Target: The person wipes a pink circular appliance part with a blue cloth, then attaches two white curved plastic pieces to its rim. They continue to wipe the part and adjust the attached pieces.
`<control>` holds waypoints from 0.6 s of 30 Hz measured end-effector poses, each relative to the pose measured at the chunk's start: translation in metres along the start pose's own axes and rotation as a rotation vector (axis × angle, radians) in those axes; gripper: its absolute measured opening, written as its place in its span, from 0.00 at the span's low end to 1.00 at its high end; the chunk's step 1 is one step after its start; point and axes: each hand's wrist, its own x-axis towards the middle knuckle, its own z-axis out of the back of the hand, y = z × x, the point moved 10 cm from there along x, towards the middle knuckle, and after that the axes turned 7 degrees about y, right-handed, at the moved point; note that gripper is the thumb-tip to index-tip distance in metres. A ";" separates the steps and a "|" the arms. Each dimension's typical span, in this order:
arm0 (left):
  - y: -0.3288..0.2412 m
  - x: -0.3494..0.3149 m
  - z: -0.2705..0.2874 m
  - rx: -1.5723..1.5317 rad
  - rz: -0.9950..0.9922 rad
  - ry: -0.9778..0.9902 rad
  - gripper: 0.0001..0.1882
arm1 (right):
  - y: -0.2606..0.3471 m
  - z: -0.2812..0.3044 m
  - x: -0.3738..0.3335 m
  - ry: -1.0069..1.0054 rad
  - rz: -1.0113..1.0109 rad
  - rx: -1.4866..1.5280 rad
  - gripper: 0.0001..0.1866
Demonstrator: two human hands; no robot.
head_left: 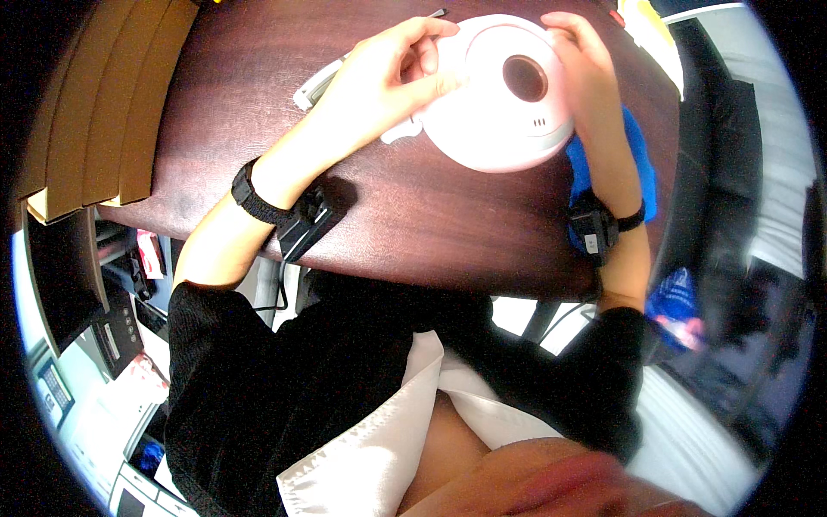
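A round white plastic device (469, 129) with a dark circular opening and a few short slots is at the top of the head view, over the brown table (431, 224). My left hand (401, 73) is closed at its left edge, thumb toward the upper face. Around the right edge curls my right hand (587, 73), its fingertips at the top rim. A small white piece (401, 131) shows just below my left hand, against the device. Partly hidden behind my left hand lies a slim pale grey tool (315, 90); I cannot make out its kind.
A blue cloth-like item (639, 168) lies under my right forearm at the table's right side. Brown cardboard boxes (108, 103) stand along the left edge. Yellowish paper (652, 39) is at the far right. Each wrist wears a black strap with a small box.
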 end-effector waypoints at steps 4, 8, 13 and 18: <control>-0.001 0.001 -0.002 0.008 -0.011 0.002 0.25 | -0.008 0.001 0.003 0.056 -0.050 0.083 0.13; 0.002 0.000 0.000 -0.075 0.007 -0.047 0.24 | -0.017 0.006 0.010 0.143 -0.075 0.173 0.15; -0.002 0.002 -0.001 -0.067 0.012 -0.045 0.23 | -0.013 0.005 0.009 0.197 -0.087 0.201 0.14; -0.004 0.003 -0.003 -0.110 0.014 -0.027 0.23 | -0.022 0.005 0.015 0.197 -0.063 0.144 0.14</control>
